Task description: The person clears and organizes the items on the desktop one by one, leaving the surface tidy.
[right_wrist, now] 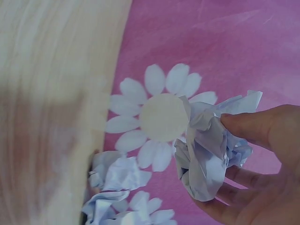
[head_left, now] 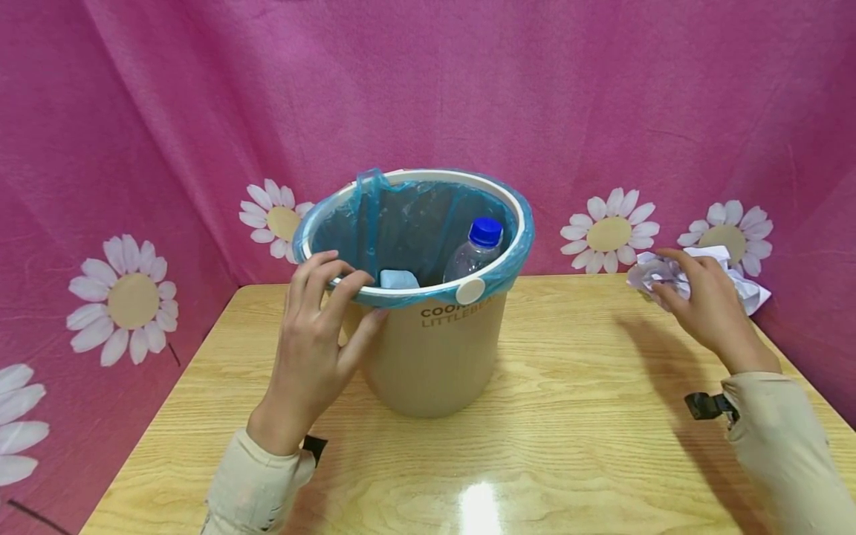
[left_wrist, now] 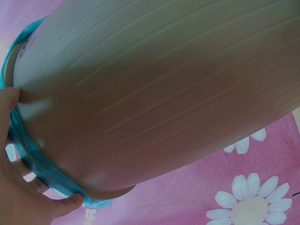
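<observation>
A beige trash bin (head_left: 431, 364) stands on the table, lined with a blue plastic bag (head_left: 524, 238) folded over its white rim. My left hand (head_left: 310, 334) holds the near left of the rim, thumb outside against the wall and fingers over the edge. Inside the bin are a clear plastic bottle (head_left: 468, 260) with a blue cap and a light blue object (head_left: 398, 279), mostly hidden by the rim. At the far right, my right hand (head_left: 712, 308) pinches a crumpled sheet of paper (right_wrist: 206, 154) between thumb and fingers.
More crumpled paper (right_wrist: 123, 174) lies by the table's edge, below the held piece in the right wrist view. The wooden table (head_left: 575, 416) meets a pink cloth backdrop (head_left: 428, 89) with white daisies behind and at both sides.
</observation>
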A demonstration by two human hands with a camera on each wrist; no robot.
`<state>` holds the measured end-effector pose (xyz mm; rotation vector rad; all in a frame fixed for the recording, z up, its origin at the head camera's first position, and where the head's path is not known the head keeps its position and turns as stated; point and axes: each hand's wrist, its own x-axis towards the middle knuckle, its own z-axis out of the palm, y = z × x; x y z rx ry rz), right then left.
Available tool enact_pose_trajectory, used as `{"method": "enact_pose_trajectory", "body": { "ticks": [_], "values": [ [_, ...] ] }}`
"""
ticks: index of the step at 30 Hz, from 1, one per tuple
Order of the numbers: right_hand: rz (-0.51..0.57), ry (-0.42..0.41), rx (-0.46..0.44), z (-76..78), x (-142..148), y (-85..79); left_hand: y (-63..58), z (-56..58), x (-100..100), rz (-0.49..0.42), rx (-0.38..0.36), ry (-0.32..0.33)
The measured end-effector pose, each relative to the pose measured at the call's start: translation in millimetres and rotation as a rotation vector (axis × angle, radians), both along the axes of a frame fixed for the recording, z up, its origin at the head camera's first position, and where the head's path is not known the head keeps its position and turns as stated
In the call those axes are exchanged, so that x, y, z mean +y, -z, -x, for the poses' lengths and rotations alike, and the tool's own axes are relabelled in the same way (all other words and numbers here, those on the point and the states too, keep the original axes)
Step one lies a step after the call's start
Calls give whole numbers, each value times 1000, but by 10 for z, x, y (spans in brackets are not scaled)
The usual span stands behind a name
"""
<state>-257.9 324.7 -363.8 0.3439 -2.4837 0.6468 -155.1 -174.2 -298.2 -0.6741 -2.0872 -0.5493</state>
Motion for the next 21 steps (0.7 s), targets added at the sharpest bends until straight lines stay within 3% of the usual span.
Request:
{"method": "enact_pose_trajectory", "body": {
  "ticks": [21],
  "values": [
    [21,-55,111,-253,-362,-372,-2,-5,12,-15,-3,6]
  ]
}}
